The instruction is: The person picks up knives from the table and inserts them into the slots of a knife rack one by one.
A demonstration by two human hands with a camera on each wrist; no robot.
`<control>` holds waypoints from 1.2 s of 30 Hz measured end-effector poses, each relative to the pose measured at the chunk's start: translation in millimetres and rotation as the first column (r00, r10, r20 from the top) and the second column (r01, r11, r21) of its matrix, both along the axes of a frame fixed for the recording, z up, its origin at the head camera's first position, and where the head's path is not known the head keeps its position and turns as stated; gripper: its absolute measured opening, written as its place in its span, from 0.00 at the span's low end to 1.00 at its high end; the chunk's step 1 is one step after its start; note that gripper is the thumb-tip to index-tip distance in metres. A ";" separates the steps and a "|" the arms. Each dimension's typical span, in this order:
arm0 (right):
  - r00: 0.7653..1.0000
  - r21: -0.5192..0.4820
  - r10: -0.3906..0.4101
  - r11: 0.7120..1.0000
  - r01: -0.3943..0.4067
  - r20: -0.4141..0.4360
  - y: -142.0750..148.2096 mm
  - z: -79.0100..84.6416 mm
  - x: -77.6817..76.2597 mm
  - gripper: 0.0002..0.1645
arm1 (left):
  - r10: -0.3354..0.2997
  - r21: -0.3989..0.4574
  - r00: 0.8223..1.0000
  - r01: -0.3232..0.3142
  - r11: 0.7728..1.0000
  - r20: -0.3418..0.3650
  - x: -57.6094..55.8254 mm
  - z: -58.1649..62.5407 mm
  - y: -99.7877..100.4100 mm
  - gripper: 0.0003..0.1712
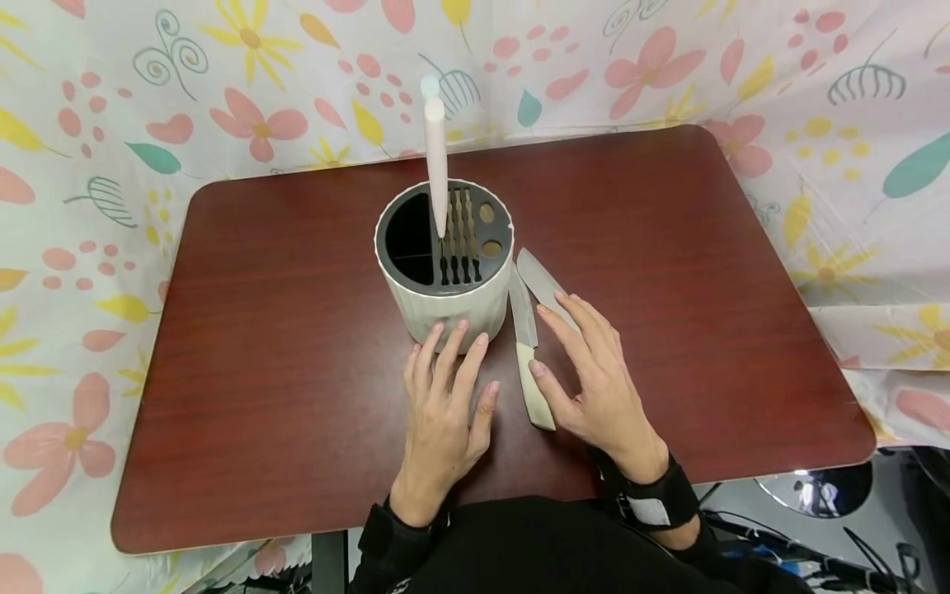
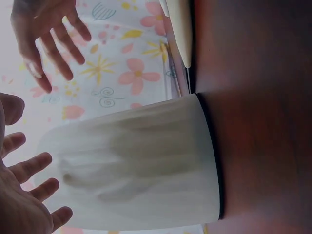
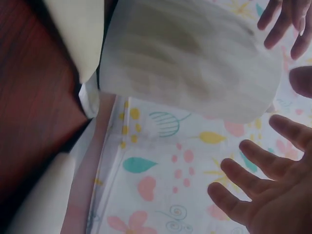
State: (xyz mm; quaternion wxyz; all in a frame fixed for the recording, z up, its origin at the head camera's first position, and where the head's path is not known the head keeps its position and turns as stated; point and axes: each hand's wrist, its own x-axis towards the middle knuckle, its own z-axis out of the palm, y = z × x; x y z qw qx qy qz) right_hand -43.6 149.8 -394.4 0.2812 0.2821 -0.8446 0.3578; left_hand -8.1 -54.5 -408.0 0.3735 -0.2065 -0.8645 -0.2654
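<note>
A white round knife block (image 1: 411,301) with a dark slotted top stands on the table. From its slots rises a pale handle (image 1: 436,157). My left hand (image 1: 441,412) is in front of the block, fingers spread and holding nothing; whether the fingertips touch its wall I cannot tell. To the block's right lie two knives, one with its whole cream handle (image 1: 536,392) showing. The other knife's blade (image 1: 540,280) reaches under my right hand (image 1: 601,379), which hovers above with loose fingers. In the right wrist view, both cream handles, one nearer the camera (image 3: 44,200), are apart from that hand.
The brown table (image 1: 282,330) has rounded corners. A flower-printed cloth (image 1: 96,247) hangs behind it and at the sides. Below the right front edge are dark cables (image 1: 772,536) and a shiny round base (image 1: 816,491).
</note>
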 end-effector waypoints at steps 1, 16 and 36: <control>1.000 0.011 -0.007 1.000 0.007 0.009 1.6 -0.9 0.0 0.33 | -0.001 0.003 1.000 0.001 1.000 0.005 0.2 -0.5 -0.4 0.26; 0.983 0.135 -0.117 0.986 0.097 0.143 24.1 -9.5 -4.4 0.42 | -0.002 0.016 1.000 0.002 1.000 0.017 0.5 -8.4 -4.0 0.25; 0.875 0.341 -0.307 0.923 0.178 0.374 53.8 -27.4 -3.6 0.42 | -0.087 0.003 0.996 0.087 0.996 -0.011 0.7 -12.9 -3.7 0.26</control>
